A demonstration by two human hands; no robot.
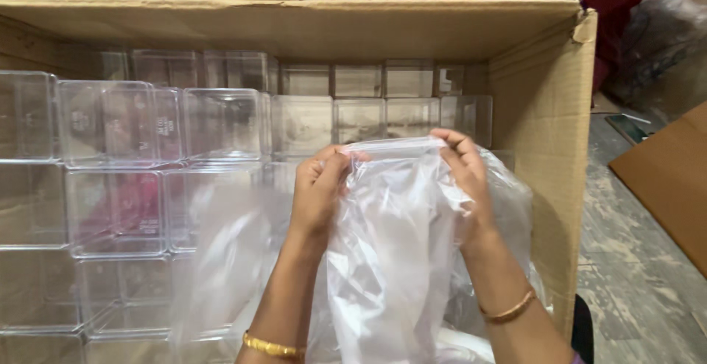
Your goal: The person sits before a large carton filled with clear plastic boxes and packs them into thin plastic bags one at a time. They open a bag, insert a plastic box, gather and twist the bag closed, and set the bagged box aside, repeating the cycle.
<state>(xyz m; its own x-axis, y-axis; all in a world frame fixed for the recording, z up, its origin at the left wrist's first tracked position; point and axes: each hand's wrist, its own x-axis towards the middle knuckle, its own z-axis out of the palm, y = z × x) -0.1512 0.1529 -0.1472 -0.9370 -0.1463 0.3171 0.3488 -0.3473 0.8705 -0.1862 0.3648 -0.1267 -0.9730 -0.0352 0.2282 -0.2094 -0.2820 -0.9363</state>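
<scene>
A: Filling most of the view, a big cardboard box (541, 106) holds rows of clear plastic containers (221, 124) stacked against its back and left walls.

B: And in front of them?

A: A thin clear plastic bag (390, 246), hanging over the box's near right part. The left hand (318, 191) pinches its top edge, fingers closed; the right hand (464, 169) grips the same edge, fingers closed. Gold bangles (508, 311) circle both wrists.
</scene>
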